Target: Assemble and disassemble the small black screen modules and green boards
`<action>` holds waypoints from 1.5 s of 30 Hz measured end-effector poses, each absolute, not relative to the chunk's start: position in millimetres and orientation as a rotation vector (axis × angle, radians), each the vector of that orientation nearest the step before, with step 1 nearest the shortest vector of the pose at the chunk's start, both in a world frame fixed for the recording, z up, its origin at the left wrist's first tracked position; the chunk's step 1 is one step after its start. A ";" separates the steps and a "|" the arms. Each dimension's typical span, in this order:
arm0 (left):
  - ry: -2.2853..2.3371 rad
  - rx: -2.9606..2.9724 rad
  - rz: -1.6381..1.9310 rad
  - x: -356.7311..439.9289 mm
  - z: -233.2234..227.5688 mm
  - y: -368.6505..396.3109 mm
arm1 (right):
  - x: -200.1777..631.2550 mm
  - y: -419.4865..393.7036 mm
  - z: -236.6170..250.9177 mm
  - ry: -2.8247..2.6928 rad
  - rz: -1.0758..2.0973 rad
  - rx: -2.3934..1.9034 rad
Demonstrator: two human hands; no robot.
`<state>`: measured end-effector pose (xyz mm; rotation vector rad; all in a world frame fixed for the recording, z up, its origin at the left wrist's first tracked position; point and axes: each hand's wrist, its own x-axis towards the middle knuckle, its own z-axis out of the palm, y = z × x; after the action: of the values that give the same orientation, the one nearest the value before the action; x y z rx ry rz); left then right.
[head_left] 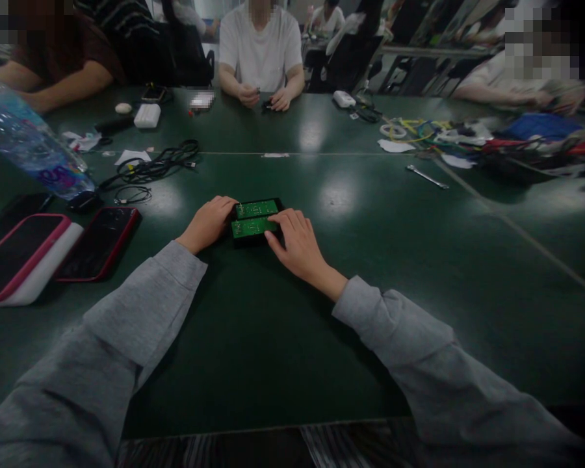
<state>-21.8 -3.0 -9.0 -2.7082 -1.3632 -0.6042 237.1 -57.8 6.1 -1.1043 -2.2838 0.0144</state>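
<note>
A black holder [246, 242] lies on the green table in front of me, with a green circuit board [258, 208] in its far half. In the near half sits a second green circuit board [250, 227]. My left hand [210, 224] is closed at the holder's left end, its fingertips partly hidden behind the edge. At the right end, my right hand [298, 247] has its index finger on the near board and its thumb at the front side, gripping it there. That hand covers the right end of the near board.
To the left are a red-edged phone [97, 244], a pink-cased phone [24, 257] and a tilted plastic bottle [34, 140]. Black cables [160, 162] lie beyond. A wrench [426, 177] and a cable heap [492, 140] are to the right. Another person [260, 52] sits opposite.
</note>
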 end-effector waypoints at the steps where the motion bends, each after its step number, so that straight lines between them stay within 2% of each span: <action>1: -1.364 -2.705 -0.601 -22.1 -9.4 -2.6 | 237.2 -57.9 6.2 -2.284 0.018 -1.105; 45: -1.404 -2.683 -0.598 -19.0 -8.1 -3.2 | 239.2 -57.8 5.8 -2.207 -0.005 -1.175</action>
<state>-19.0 -3.2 -8.1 -2.6832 -1.4040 -0.5983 239.2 -57.8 5.8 -1.1752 -2.2070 -0.0047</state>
